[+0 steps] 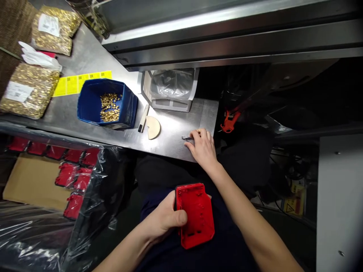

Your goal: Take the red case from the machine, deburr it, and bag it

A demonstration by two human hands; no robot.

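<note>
Metal table (pixel 171 143) is shining; at its near right corner, the right hand (pixel 203 148) is partly covering a slim tool (pixel 185 138) pointing left, the grip being unclear. Off the near edge, the left hand (pixel 167 216) is gripping a red case (pixel 198 215).

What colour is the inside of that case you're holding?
The case in the left hand is red inside; best seen in the head view.
</note>
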